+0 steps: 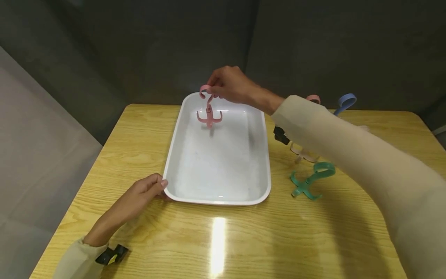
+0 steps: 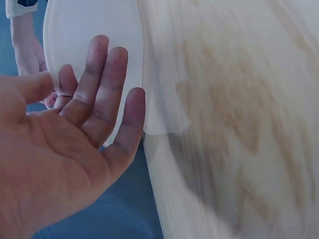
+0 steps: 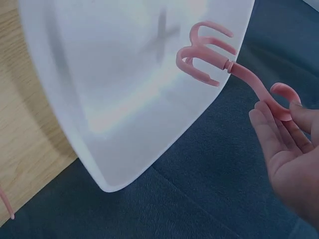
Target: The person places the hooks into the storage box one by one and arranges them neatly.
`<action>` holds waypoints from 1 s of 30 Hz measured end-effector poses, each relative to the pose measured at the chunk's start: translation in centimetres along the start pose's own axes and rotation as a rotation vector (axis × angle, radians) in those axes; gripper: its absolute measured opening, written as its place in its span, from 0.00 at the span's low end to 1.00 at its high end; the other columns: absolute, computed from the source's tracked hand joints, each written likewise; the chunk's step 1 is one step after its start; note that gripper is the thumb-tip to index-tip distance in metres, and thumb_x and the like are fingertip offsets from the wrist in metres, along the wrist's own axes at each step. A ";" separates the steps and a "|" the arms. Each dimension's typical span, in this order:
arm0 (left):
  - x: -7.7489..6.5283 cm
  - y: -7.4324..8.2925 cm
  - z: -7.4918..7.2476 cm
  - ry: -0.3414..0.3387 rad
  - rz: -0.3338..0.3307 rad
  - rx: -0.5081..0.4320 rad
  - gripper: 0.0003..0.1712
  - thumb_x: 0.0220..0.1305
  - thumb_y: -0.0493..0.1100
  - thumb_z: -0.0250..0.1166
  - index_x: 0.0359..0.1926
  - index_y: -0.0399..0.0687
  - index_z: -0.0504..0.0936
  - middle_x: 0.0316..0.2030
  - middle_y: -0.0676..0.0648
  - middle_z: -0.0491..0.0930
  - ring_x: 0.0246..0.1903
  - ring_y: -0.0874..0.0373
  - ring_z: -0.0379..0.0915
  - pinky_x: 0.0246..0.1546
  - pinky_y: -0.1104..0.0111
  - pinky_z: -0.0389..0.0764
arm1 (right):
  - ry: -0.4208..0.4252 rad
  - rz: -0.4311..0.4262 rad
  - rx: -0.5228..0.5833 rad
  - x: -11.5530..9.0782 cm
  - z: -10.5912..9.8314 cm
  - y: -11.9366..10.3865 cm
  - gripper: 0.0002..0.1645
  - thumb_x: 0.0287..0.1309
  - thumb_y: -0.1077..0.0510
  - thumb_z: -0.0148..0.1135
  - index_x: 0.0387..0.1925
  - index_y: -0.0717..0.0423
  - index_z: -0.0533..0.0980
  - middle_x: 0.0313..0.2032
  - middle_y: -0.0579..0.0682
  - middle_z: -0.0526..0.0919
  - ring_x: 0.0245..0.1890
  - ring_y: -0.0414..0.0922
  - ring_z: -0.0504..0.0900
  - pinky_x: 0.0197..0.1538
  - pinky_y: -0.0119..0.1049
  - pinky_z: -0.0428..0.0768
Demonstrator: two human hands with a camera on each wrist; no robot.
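My right hand [image 1: 232, 84] pinches a pink plastic hanging hook [image 1: 209, 116] by its curved top, over the far end of a white tray [image 1: 219, 166]. Several upturned prongs of the hook [image 3: 202, 52] hang downward, and a shadow falls on the tray floor. In the right wrist view, thumb and fingertips of the hand [image 3: 294, 154] meet around the hook's curl. At the tray's near left corner, my left hand [image 1: 144, 192] grips the rim between thumb and index finger. Its other fingers [image 2: 112, 79] extend loosely in the left wrist view.
Right of the tray, a green hook [image 1: 306, 184] lies on the wooden table [image 1: 139, 248]. A beige hook [image 1: 303, 153], a blue hook [image 1: 346, 101] and another pink hook [image 1: 313, 99] are partly covered by my right sleeve. Dark cloth [image 1: 156, 50] hangs behind the table.
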State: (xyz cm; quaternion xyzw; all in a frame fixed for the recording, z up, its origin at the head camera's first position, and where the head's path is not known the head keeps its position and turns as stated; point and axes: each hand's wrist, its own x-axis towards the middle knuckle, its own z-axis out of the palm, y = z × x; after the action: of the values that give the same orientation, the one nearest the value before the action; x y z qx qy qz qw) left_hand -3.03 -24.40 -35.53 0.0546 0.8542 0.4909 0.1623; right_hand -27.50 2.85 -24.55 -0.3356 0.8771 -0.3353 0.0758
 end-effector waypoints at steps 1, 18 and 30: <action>0.0 0.0 0.1 0.001 0.000 -0.002 0.21 0.84 0.51 0.50 0.39 0.37 0.72 0.41 0.43 0.81 0.46 0.50 0.84 0.52 0.52 0.81 | 0.001 0.002 -0.004 0.1 0.1 0.0 0.15 0.74 0.60 0.63 0.54 0.66 0.81 0.47 0.58 0.88 0.41 0.48 0.85 0.45 0.35 0.81; -0.1 0.0 0.4 -0.014 0.003 -0.010 0.21 0.84 0.51 0.50 0.39 0.37 0.72 0.40 0.44 0.82 0.46 0.50 0.84 0.51 0.55 0.81 | 0.025 0.077 0.022 1.4 2.5 1.0 0.13 0.74 0.61 0.63 0.52 0.66 0.81 0.47 0.59 0.86 0.45 0.51 0.83 0.48 0.38 0.80; -0.1 0.3 0.5 -0.009 0.042 -0.012 0.18 0.84 0.47 0.50 0.38 0.38 0.72 0.41 0.45 0.81 0.46 0.50 0.84 0.51 0.55 0.81 | 0.067 0.080 -0.033 1.5 2.8 1.9 0.10 0.74 0.62 0.61 0.48 0.66 0.82 0.44 0.59 0.86 0.43 0.50 0.84 0.40 0.32 0.74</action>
State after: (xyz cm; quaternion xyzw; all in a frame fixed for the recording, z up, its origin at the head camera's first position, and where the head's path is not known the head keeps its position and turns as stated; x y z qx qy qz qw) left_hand -2.78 -23.87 -35.47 0.0735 0.8492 0.4990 0.1562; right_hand -28.63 1.38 -27.76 -0.2899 0.8973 -0.3284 0.0542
